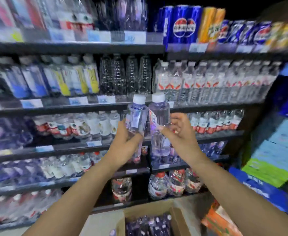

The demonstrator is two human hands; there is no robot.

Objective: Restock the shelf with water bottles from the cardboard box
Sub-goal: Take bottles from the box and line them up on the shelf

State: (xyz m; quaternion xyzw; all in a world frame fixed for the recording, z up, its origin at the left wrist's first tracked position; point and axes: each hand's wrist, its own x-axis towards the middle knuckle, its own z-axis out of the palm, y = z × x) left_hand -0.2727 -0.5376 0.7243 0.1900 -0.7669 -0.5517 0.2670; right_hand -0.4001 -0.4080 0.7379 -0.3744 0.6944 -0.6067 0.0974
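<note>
While our left hand and right hand each grip a full water bottle mid-body before the shelf, we judge them heavy, slick, slightly squeezable.

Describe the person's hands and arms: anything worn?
Both the left hand and the right hand are bare: no gloves, and no rings, watch or wristbands visible. Both forearms are uncovered right down to the frame edge, with no sleeve in view. The frame is blurred, so fine marks cannot be told.
</note>
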